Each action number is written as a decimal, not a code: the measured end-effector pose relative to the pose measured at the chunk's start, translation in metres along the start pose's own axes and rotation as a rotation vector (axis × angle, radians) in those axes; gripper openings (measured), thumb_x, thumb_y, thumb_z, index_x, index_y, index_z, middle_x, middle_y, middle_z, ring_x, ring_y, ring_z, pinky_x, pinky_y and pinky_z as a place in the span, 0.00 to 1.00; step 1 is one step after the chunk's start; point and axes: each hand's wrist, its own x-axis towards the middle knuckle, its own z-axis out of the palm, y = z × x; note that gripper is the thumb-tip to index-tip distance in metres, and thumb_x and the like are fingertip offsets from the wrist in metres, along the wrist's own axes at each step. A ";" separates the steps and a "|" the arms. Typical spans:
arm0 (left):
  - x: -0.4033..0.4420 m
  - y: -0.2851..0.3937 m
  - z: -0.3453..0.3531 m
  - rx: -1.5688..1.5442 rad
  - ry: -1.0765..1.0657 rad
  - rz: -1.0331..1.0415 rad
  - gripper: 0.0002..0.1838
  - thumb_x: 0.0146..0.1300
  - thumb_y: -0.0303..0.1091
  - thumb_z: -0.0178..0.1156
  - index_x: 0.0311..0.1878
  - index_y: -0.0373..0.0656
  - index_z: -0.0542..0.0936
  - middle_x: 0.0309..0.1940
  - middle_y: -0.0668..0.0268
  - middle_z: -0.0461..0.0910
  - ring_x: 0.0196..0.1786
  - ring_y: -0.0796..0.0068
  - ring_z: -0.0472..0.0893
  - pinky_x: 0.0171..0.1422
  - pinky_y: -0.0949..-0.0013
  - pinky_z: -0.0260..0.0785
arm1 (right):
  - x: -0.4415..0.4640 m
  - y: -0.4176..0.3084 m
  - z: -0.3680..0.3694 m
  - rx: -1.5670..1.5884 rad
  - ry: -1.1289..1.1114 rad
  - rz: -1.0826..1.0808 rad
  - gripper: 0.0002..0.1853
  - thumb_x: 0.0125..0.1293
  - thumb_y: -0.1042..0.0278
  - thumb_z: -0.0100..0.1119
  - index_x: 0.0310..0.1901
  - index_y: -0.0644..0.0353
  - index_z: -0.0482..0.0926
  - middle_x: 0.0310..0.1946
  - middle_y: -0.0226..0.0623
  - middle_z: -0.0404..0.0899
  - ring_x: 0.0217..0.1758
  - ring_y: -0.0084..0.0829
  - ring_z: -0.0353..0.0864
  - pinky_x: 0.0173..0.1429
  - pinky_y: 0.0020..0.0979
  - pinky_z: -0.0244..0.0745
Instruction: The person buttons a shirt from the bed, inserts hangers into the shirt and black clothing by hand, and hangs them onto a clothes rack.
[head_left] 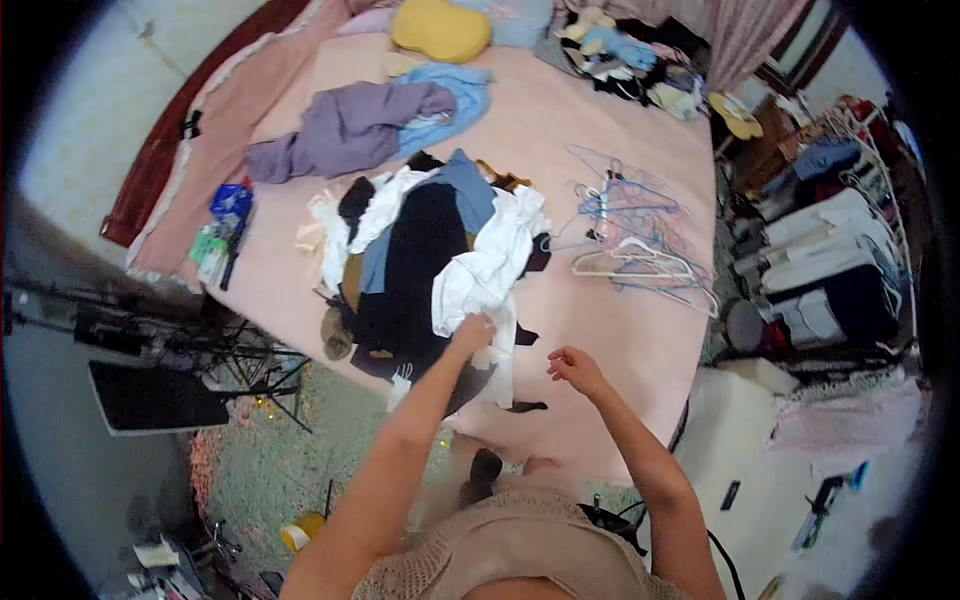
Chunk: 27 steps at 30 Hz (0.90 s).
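Note:
On the pink bed lies a pile of clothes with a black garment (425,240) in its middle and blue-grey pieces beside it. My left hand (474,331) is closed on the lower part of a white garment (483,280) at the pile's right side. To the right of the pile, my right hand (572,368) is over the bed sheet (640,370) with its fingers apart and nothing in them. Beyond it lies a heap of hangers (640,225), white, blue and pink.
A purple blanket (350,128) and a yellow pillow (440,28) are at the bed's far side. More clothes (630,60) lie at the far right corner. A clothes rack (835,250) stands right; a black panel on a stand (155,398) stands left.

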 end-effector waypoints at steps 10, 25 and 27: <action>0.112 -0.023 -0.055 0.458 0.148 0.207 0.14 0.51 0.36 0.57 0.42 0.53 0.81 0.64 0.52 0.56 0.66 0.49 0.55 0.62 0.47 0.56 | 0.001 -0.007 0.046 0.107 0.306 0.010 0.10 0.63 0.71 0.50 0.43 0.67 0.72 0.31 0.38 0.77 0.34 0.25 0.78 0.38 0.25 0.74; -0.018 0.066 -0.068 -0.474 -0.158 0.432 0.10 0.54 0.23 0.55 0.40 0.41 0.80 0.32 0.64 0.78 0.34 0.74 0.76 0.39 0.73 0.67 | 0.043 -0.084 0.072 0.575 0.409 0.189 0.19 0.63 0.59 0.55 0.50 0.62 0.68 0.32 0.35 0.76 0.32 0.24 0.76 0.39 0.25 0.74; -0.040 0.076 -0.064 -0.393 -0.125 0.649 0.12 0.51 0.26 0.55 0.41 0.43 0.79 0.33 0.60 0.78 0.37 0.67 0.78 0.41 0.67 0.69 | 0.068 -0.065 0.068 0.399 0.291 0.113 0.23 0.61 0.64 0.53 0.57 0.63 0.63 0.31 0.33 0.75 0.31 0.23 0.74 0.39 0.25 0.73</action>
